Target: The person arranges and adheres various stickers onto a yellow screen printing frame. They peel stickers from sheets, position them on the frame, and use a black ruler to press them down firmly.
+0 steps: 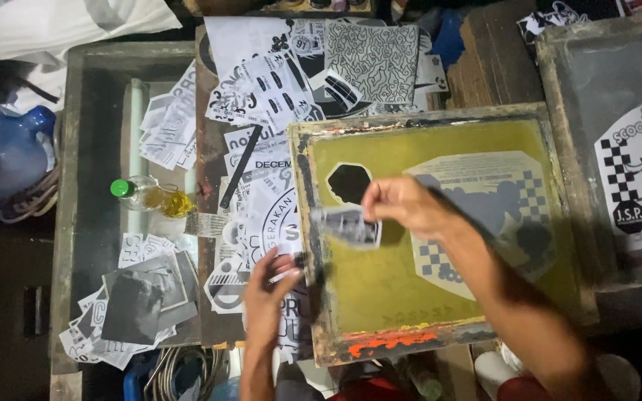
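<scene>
Holding a small film cutout (pixel 351 226) pinched between thumb and fingers, the right hand (pixel 403 204) hovers over the upper left of a screen-printing frame (pixel 440 230), whose yellow-green mesh carries a dark blob shape (pixel 348 183) and a pale checkered design (pixel 484 215). The cutout hangs just below the dark blob, above the mesh; whether it touches is hard to tell. The left hand (pixel 269 286) rests at the frame's left edge, fingers loosely curled, seemingly around something small and pale, though blur hides what. This looks like the step of placing or lifting a film piece on the screen; the next move seems to call for lining the cutout up squarely and keeping it flat. Room is tight: printed paper designs (pixel 276 96) crowd the bench left of the frame, a small bottle with a green cap (pixel 139 193) lies further left, and another screen (pixel 618 148) sits close on the right. Open mesh lies below the hands.
</scene>
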